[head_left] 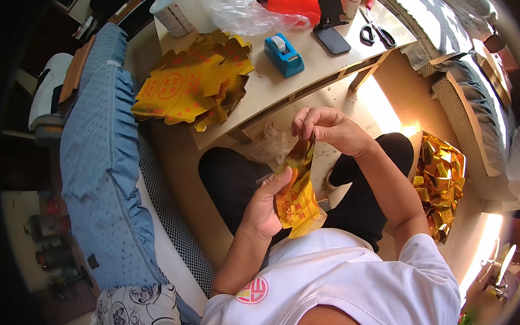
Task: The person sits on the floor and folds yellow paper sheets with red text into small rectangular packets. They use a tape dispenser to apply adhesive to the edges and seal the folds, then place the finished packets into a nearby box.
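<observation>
A piece of gold foil card [299, 204] with red print is in my hands above my lap, partly folded. My left hand [268, 201] grips its left side, with the thumb lying on the front. The fingertips of my right hand [329, 130] pinch its narrow upper end. Flat gold foil cut-outs [181, 87] with red print lie in a loose pile at the left of the table. A blue tape dispenser [284, 57] stands to the right of that pile. Folded gold foil pieces [441, 179] fill a box on the floor beside my right knee.
On the wooden table [257, 105] are a black phone stand [332, 35], scissors [379, 30], clear plastic bags [243, 13], a red bag [295, 1] and a white tub [171, 17]. Blue-covered seating [106, 170] is at the left. A crumpled clear bag [270, 144] lies under the table.
</observation>
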`<state>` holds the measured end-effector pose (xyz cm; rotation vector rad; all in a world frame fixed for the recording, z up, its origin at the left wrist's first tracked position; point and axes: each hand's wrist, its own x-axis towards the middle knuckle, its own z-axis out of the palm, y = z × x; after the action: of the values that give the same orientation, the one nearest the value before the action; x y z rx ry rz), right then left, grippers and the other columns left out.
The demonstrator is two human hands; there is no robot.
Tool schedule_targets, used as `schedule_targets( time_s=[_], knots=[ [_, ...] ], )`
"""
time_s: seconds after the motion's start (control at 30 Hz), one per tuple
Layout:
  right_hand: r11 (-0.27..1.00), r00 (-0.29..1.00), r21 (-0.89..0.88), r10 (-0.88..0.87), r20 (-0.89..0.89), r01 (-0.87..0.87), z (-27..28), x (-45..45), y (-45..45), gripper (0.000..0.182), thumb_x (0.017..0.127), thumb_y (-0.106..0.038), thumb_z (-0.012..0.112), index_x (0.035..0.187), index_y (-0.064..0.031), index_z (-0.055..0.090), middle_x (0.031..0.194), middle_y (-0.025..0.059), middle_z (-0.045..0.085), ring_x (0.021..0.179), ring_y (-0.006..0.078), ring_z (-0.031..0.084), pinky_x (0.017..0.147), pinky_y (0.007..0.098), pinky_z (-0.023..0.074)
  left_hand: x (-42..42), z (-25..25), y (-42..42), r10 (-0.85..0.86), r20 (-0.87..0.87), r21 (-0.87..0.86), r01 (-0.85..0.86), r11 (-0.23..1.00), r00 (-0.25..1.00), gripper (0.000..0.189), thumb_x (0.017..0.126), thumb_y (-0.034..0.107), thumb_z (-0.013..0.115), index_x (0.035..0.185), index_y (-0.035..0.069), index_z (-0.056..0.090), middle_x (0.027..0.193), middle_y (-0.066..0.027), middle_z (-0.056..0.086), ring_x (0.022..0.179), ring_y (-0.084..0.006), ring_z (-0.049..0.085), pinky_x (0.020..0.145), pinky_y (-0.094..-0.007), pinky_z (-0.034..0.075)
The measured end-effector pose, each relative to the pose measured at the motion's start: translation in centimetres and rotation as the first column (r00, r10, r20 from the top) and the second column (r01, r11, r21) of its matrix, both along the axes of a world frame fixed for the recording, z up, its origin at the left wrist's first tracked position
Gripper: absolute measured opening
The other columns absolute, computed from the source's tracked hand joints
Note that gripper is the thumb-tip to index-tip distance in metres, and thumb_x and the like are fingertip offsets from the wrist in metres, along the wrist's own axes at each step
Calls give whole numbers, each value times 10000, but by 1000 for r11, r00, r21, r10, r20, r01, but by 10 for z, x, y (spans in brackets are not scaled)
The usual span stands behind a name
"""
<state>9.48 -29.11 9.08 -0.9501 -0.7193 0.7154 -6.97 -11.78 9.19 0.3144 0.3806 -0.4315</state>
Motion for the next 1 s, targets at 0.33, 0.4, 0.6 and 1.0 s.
schedule_targets(
  time_s=[0.33,0.4,0.6,1.0],
  knots=[
    [778,822,-366,-567,-56,511,-16,-9,-3,163,999,-222,642,977,-62,618,826,-38,608,734,37,530,673,225,440,-16,-5,5,178,111,-293,-139,946,978,881,975,720,326,1498,15,395,1486,-156,496,1389,-306,456,1165,-477,347],
    [726,767,-420,-634,-100,544,-21,-15,-5,153,991,-201,645,960,-55,609,827,-31,607,713,51,546,639,223,459,-16,4,1,211,-11,-187,-209,960,977,868,939,737,413,1476,56,442,1466,-137,519,1365,-321,479,1151,-497,361],
    [607,675,-533,-733,-87,590,-51,-24,-19,113,970,-129,618,1020,-38,572,830,4,615,679,74,581,551,241,503,-30,-11,-8,151,284,391,-258,883,947,509,972,407,611,1332,49,566,1338,-75,600,1227,-219,581,1045,-392,457],
    [897,545,-431,-313,-778,-100,-65,-99,-26,184,912,-3,622,1082,-28,687,872,20,701,649,78,643,537,201,492,-22,17,17,-268,585,798,-602,22,766,642,965,307,611,1489,-5,411,1512,-167,420,1389,-280,396,1166,-385,276]
  ],
)
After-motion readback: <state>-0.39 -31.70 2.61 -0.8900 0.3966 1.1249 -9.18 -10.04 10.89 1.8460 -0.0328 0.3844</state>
